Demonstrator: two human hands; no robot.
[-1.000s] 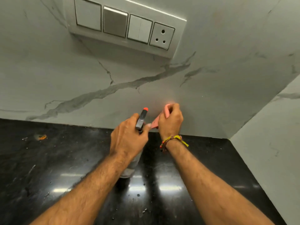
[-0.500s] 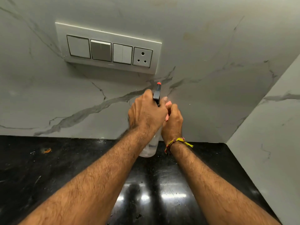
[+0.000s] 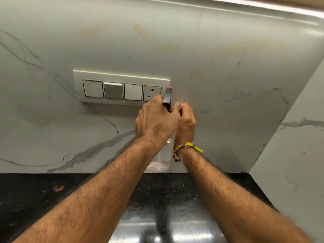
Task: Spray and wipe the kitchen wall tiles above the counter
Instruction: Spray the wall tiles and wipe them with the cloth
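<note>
My left hand [image 3: 157, 120] grips the neck of a clear spray bottle [image 3: 164, 155]. Its black head with a red nozzle tip [image 3: 168, 95] points at the white marble-look wall tiles [image 3: 228, 81]. My right hand [image 3: 187, 120] is curled into a fist just right of the bottle, close to the wall. The pink cloth it was holding is hidden inside the fist and behind my left hand. Faint yellowish stains [image 3: 140, 30] mark the upper tiles.
A switch and socket panel [image 3: 121, 90] sits on the wall just left of the nozzle. The black stone counter [image 3: 35, 199] runs below, with an orange scrap [image 3: 59, 188] on its left. A side wall [image 3: 298, 155] closes the corner on the right.
Both hands have risen from just above the counter to the height of the switch panel, the bottle lifted with them. The view has tilted up, and the pink cloth is no longer visible.
</note>
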